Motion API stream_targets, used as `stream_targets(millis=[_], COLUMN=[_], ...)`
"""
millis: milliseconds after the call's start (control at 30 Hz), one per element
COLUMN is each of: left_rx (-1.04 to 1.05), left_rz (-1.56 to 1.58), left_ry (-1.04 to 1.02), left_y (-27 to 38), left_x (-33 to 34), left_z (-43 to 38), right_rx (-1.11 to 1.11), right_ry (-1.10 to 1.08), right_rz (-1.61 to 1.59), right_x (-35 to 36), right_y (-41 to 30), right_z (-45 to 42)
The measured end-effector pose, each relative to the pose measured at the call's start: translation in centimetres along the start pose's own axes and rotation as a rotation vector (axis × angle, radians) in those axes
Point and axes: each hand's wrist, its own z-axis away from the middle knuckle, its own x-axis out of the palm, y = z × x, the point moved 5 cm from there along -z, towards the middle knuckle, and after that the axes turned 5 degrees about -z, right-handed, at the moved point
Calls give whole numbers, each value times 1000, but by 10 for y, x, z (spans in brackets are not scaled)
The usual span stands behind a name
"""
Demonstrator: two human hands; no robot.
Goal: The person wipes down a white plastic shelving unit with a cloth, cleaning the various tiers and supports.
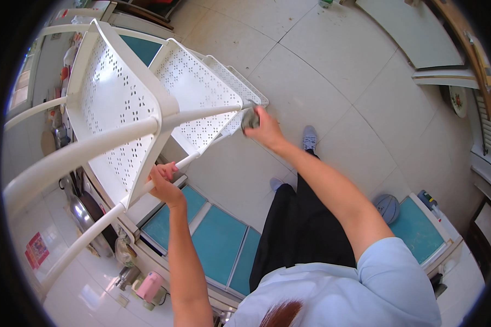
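Note:
A tall white shelf rack (198, 88) with several perforated tiers stands in front of me on the left. My left hand (163, 182) is closed around one of its tubular posts, just beneath the edge of the top visible tier (118, 94). Pressed to another post, near the corner of the second tier, is a dark greyish cloth (250, 121), gripped in my right hand (266, 130). Part of that cloth is hidden behind my fingers.
Teal-panelled cabinets (219, 241) run beside my legs, under a counter holding a pink kettle (149, 286) and a metal pan (86, 214). A basketball (386, 207) lies at the right by another teal panel (419, 231). Pale tiles (311, 81) cover the floor.

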Motion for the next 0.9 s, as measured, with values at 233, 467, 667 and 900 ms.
stream_targets(millis=[233,467,667,900], left_rx=[13,8,11,12], left_rz=[1,25,4,5], left_ry=[-63,-32,-55,-70], left_y=[-7,0,-6,-2], left_x=[-6,2,-3,1], left_z=[-2,-1,0,-1], right_rx=[-48,-625,-862,-939], right_ry=[-38,-23,47,-126], right_rz=[157,867,1074,1032], right_x=[7,24,17,-10], right_y=[-3,-49,-52,-69], right_z=[53,40,31,9])
